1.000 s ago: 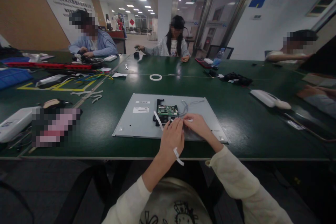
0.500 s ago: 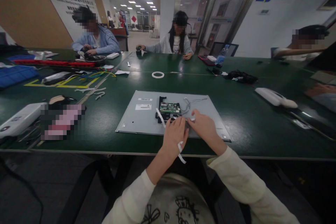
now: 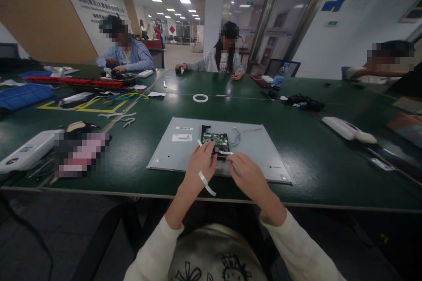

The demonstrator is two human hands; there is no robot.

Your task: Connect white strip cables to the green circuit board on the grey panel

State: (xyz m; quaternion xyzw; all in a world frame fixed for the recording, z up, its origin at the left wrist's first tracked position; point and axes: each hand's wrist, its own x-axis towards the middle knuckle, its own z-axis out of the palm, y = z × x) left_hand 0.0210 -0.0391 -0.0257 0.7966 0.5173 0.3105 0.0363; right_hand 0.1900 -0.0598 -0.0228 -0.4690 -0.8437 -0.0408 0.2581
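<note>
A flat grey panel (image 3: 161, 158) lies on the green table with a black bracket (image 3: 205, 131) on its middle. The bracket carries a green circuit board (image 3: 221, 140). My left hand (image 3: 200, 164) rests over the bracket's near left corner, fingers stretched forward and thumb apart. One strip of white tape (image 3: 207, 183) clings to the back of that hand, and another pokes out beyond its fingers. At the bracket's near edge, my right hand (image 3: 249, 174) pinches the end of a short white tape strip (image 3: 225, 153). Grey cables (image 3: 245, 131) run right from the board.
A white tape roll (image 3: 200, 98) lies beyond the panel. Tape scraps (image 3: 128, 120), a pink object (image 3: 84, 151) and a white device (image 3: 31, 149) are on the left. Another white device (image 3: 346, 129) lies right. Several people sit around the table.
My left hand has moved left and away from my right hand. My right hand has come slightly nearer to me, and the tape strip at its fingertips now lies along the bracket's near edge.
</note>
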